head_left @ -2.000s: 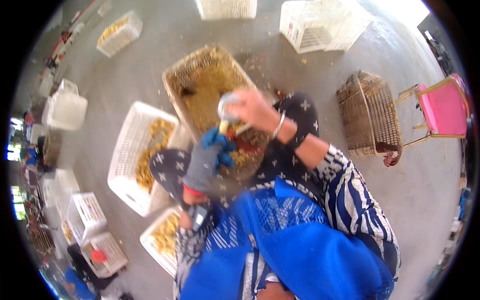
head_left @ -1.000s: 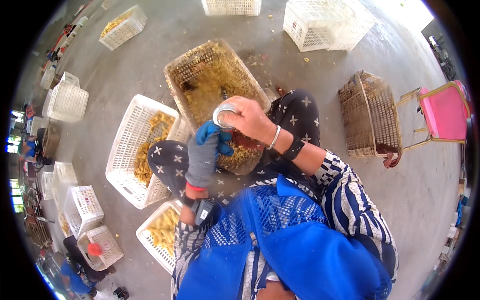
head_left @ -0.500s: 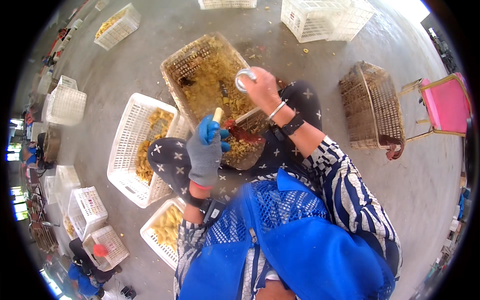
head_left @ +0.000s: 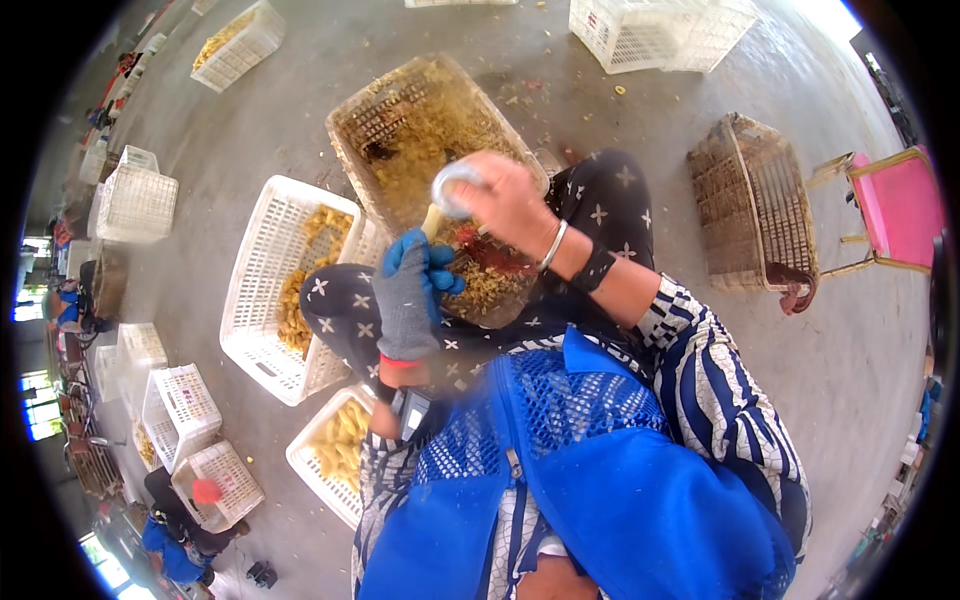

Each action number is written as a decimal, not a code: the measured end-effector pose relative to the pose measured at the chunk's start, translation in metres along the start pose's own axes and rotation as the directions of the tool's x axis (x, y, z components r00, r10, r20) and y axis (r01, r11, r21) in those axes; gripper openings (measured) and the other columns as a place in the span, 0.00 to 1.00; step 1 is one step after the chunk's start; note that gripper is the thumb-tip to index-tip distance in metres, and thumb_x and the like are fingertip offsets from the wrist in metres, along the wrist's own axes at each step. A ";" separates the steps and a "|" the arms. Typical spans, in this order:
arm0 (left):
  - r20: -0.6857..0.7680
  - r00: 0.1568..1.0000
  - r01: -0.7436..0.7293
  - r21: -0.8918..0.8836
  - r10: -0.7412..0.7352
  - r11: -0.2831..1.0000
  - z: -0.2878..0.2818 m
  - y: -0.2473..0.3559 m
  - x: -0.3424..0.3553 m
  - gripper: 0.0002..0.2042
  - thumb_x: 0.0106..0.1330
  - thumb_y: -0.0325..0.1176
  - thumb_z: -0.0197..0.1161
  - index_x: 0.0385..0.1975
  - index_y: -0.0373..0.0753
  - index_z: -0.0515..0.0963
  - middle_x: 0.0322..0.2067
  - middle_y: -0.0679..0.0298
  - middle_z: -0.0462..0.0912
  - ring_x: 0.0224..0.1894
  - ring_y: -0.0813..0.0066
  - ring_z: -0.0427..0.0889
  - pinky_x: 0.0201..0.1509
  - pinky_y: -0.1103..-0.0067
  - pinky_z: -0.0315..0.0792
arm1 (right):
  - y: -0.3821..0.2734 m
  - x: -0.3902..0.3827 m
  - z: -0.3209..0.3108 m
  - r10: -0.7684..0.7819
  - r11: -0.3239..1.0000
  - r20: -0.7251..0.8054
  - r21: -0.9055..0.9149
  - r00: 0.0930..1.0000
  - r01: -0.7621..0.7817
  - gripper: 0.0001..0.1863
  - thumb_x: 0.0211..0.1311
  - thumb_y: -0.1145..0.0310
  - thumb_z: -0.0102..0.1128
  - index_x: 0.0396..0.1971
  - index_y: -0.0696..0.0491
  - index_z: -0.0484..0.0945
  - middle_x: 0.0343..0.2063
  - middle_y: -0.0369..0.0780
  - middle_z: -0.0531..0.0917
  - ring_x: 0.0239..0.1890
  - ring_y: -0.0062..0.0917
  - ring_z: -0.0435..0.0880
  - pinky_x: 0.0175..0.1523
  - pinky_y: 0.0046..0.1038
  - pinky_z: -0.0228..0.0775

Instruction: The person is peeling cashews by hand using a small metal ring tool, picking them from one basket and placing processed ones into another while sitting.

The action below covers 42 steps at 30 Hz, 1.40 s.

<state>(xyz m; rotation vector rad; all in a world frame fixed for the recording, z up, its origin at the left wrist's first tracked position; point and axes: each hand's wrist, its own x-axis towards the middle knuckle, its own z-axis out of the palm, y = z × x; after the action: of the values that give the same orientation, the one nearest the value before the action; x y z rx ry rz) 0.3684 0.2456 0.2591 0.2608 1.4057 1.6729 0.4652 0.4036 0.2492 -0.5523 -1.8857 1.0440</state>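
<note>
Far to the lower left of the left hand, a co-worker in blue (head_left: pixel 172 552) is showing beside a tilted white crate (head_left: pixel 236 478). Nearer, just left of that hand, a slatted white plastic crate (head_left: pixel 262 240) is holding yellow-brown root-like pieces (head_left: pixel 292 318). Below the same hand, partly behind the forearm, a smaller white crate (head_left: pixel 316 490) is holding paler yellow pieces (head_left: pixel 345 437). The left hand (head_left: pixel 408 292), in a grey glove with blue fingers, is closing its fingers around a pale peeled piece (head_left: pixel 432 222), which is sticking up above the fist. Beyond both hands, a grimy plastic crate (head_left: pixel 341 148) is lying tilted, with yellowish scraps (head_left: pixel 487 288) filling much of it. The bare right hand (head_left: pixel 508 203) is curling its fingers around a silvery ring-shaped tool (head_left: pixel 447 186) just above the piece; motion is blurring it, so whether the two are touching is hard to tell. Well right of this hand, a dirty brown slatted crate (head_left: pixel 722 225) is standing near a pink metal-framed chair (head_left: pixel 900 212).
</note>
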 end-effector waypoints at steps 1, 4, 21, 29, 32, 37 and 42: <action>-0.005 0.999 -0.035 0.102 0.036 0.994 0.006 0.006 -0.005 0.13 0.74 0.40 0.57 0.48 0.36 0.77 0.28 0.63 0.80 0.20 0.81 0.74 0.26 0.79 0.74 | -0.010 -0.006 0.006 -0.053 0.995 0.081 0.088 0.995 0.046 0.12 0.55 0.64 0.66 0.35 0.56 0.85 0.32 0.45 0.86 0.35 0.35 0.86 0.42 0.30 0.77; -0.028 0.998 -0.048 0.137 0.052 0.989 0.010 0.011 -0.015 0.13 0.73 0.40 0.58 0.47 0.36 0.77 0.28 0.63 0.81 0.20 0.80 0.74 0.26 0.79 0.74 | 0.009 0.008 -0.001 0.197 0.968 -0.012 -0.154 0.980 -0.197 0.11 0.56 0.65 0.65 0.36 0.55 0.85 0.30 0.45 0.86 0.34 0.34 0.86 0.41 0.32 0.77; 0.177 0.964 0.239 -0.252 -0.199 0.938 -0.008 -0.001 0.000 0.14 0.74 0.42 0.56 0.47 0.38 0.77 0.28 0.66 0.79 0.22 0.83 0.70 0.28 0.82 0.70 | -0.009 0.003 0.001 0.502 0.728 0.241 0.401 0.831 -0.556 0.10 0.59 0.66 0.64 0.34 0.59 0.84 0.24 0.36 0.84 0.23 0.17 0.80 0.27 0.24 0.70; -0.041 0.997 0.059 -0.084 -0.063 0.995 0.010 -0.002 -0.005 0.12 0.73 0.40 0.58 0.46 0.39 0.77 0.28 0.64 0.81 0.21 0.81 0.74 0.27 0.79 0.74 | 0.017 -0.004 -0.001 0.116 0.977 -0.059 -0.171 0.991 -0.125 0.11 0.55 0.64 0.65 0.34 0.56 0.84 0.29 0.45 0.84 0.32 0.39 0.84 0.40 0.35 0.75; -0.042 0.998 0.036 -0.130 -0.042 0.991 0.004 -0.009 -0.002 0.11 0.73 0.39 0.58 0.46 0.39 0.77 0.29 0.62 0.82 0.21 0.80 0.76 0.27 0.78 0.77 | 0.032 0.006 -0.014 0.180 0.962 -0.105 -0.189 0.978 -0.197 0.11 0.56 0.64 0.65 0.35 0.55 0.84 0.30 0.45 0.84 0.34 0.37 0.84 0.41 0.34 0.76; -0.088 0.994 0.046 -0.132 -0.058 0.990 0.002 -0.008 -0.001 0.12 0.73 0.38 0.58 0.49 0.39 0.75 0.28 0.64 0.81 0.20 0.81 0.74 0.26 0.79 0.75 | -0.002 -0.020 0.013 -0.062 0.998 0.116 0.026 0.991 0.059 0.12 0.56 0.62 0.65 0.34 0.55 0.84 0.32 0.45 0.85 0.34 0.37 0.85 0.41 0.34 0.77; 0.069 0.982 0.188 -0.347 -0.175 0.919 -0.004 -0.008 0.005 0.14 0.72 0.40 0.59 0.51 0.39 0.75 0.26 0.68 0.78 0.19 0.84 0.69 0.25 0.83 0.70 | 0.046 0.012 -0.015 0.311 0.947 -0.074 -0.066 0.948 -0.316 0.14 0.60 0.61 0.63 0.33 0.57 0.83 0.31 0.45 0.86 0.32 0.30 0.85 0.39 0.31 0.76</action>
<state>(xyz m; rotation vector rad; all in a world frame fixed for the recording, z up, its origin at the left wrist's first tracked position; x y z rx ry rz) 0.3674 0.2460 0.2489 -0.0433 1.0423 1.7183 0.4705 0.4444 0.2203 -0.9437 -1.8257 1.1441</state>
